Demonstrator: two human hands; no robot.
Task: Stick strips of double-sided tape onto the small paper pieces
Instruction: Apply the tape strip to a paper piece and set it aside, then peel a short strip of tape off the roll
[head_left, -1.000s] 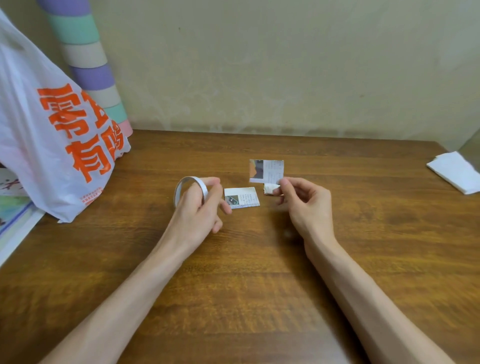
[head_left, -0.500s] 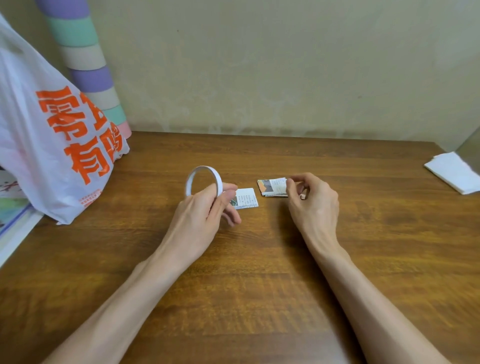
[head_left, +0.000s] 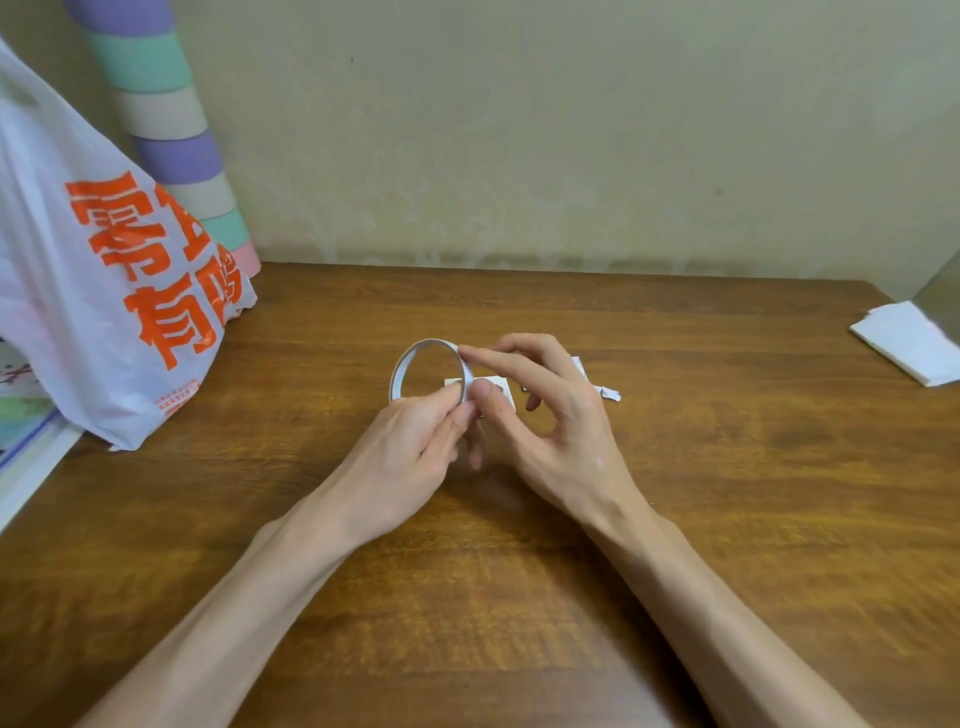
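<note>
A thin white ring of double-sided tape (head_left: 410, 358) stands upright above the middle of the wooden table (head_left: 727, 467). My left hand (head_left: 410, 447) holds the ring at its lower right side. My right hand (head_left: 545, 410) has come up against the ring, its thumb and forefinger pinching the tape at the ring's right edge. Small paper pieces lie on the table behind the hands: one (head_left: 504, 387) shows just past my right thumb, another (head_left: 605, 389) peeks out to the right of my right hand. Both are mostly hidden.
A white plastic bag with orange lettering (head_left: 104, 260) stands at the left. Behind it leans a striped roll (head_left: 171, 130) against the wall. White folded paper (head_left: 914, 340) lies at the far right edge. Printed sheets (head_left: 21, 421) lie under the bag.
My right hand has let go of the paper piece and moved left to the tape ring. My left hand has lifted the ring a little and brought it toward the middle.
</note>
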